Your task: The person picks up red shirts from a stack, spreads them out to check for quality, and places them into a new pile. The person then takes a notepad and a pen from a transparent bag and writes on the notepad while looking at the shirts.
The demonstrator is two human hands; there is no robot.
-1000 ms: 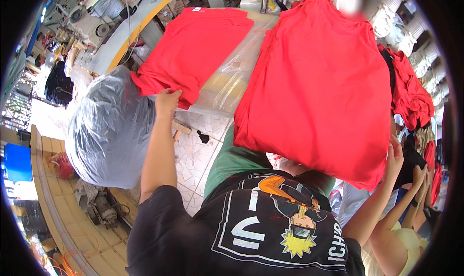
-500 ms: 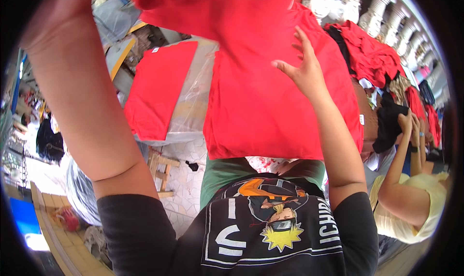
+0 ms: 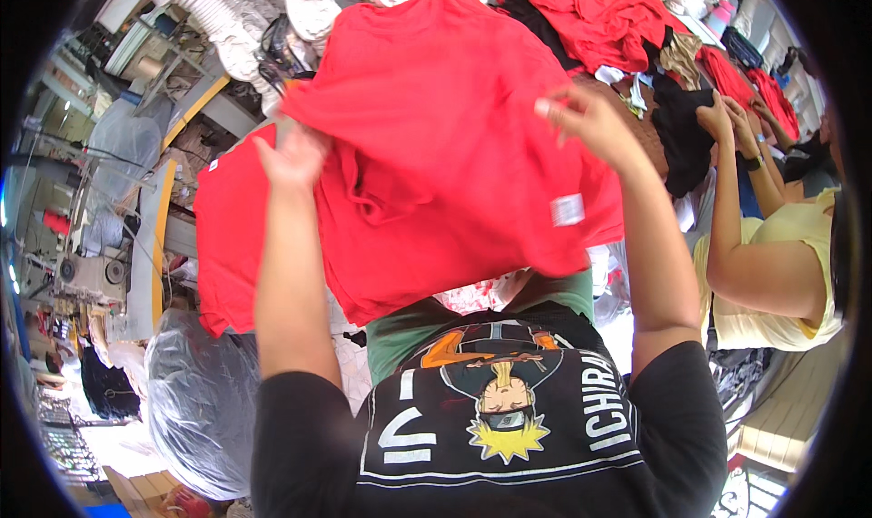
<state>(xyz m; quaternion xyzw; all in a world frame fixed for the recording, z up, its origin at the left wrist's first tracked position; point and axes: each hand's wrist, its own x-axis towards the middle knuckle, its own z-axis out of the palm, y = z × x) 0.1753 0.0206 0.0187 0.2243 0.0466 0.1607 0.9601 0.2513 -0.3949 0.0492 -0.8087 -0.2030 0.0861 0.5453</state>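
A red garment (image 3: 427, 164), likely a shirt, spreads loosely over a pile of the same red cloth in front of me. Its lower right part carries a white label (image 3: 568, 210), smeared by motion. My left hand (image 3: 295, 155) is at the garment's left edge, thumb spread wide, its fingertips blurred against the cloth. Over the upper right of the pile hovers my right hand (image 3: 590, 126), thumb and fingers apart with nothing seen between them. Folded red cloth (image 3: 232, 236) lies left of the pile, partly covered by my left arm.
Red and black garments (image 3: 609, 19) are heaped at the back right, before white balusters (image 3: 304, 9). On the right, a person (image 3: 772, 264) in pale yellow handles black cloth (image 3: 683, 137). A plastic-wrapped bundle (image 3: 200, 409) stands at left, near a sewing machine (image 3: 91, 271).
My left arm has come down from high at the left, and the raised red cloth now lies over the pile. My right hand stays above its right side. The view has shifted.
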